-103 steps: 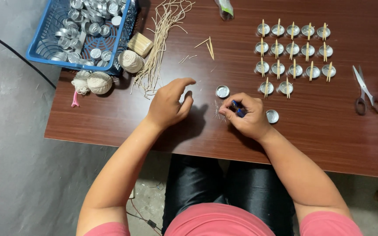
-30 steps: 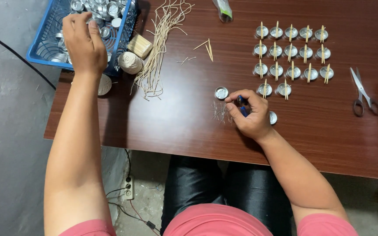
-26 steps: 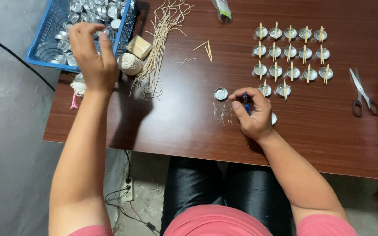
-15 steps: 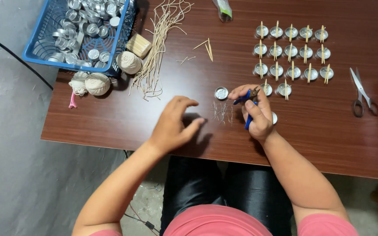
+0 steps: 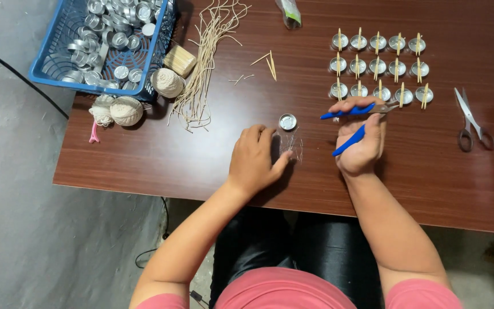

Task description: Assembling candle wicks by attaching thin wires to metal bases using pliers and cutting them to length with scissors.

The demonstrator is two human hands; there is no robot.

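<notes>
Pliers ready, left hand [image 5: 255, 160] down by the small metal cup [image 5: 287, 121].
My right hand [image 5: 361, 143] grips the blue-handled pliers [image 5: 354, 120], handles apart; left fingers rest loosely curled, seemingly empty, so I steady the cup before nipping.

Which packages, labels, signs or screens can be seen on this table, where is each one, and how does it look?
Small plastic packet: far edge of the table, right of the pale string pieces; clear, with a green patch, partly cut off by the picture's edge.
No labels, signs or screens are in view.
</notes>
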